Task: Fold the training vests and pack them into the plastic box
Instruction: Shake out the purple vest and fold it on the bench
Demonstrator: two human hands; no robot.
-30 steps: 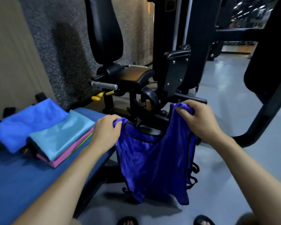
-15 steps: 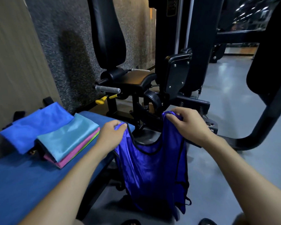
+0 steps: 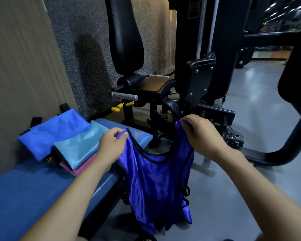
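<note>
Compared with half a second ago, the royal-blue vest [image 3: 156, 181] is held further over toward the bench [image 3: 24, 197], its left strap now above the bench's far right corner; the left hand [image 3: 110, 146] pinches that strap, the right hand [image 3: 202, 136] grips the other strap, and the body hangs off the bench's right edge over the grey floor [image 3: 250, 188]. Folded vests lie along the bench's far edge: a blue one [image 3: 49, 133] at the wall, a teal one [image 3: 80, 145] on a pink one [image 3: 83, 166]; the near bench surface is bare blue padding; the gym machine [image 3: 155, 87] stands just beyond the far corner.
</note>
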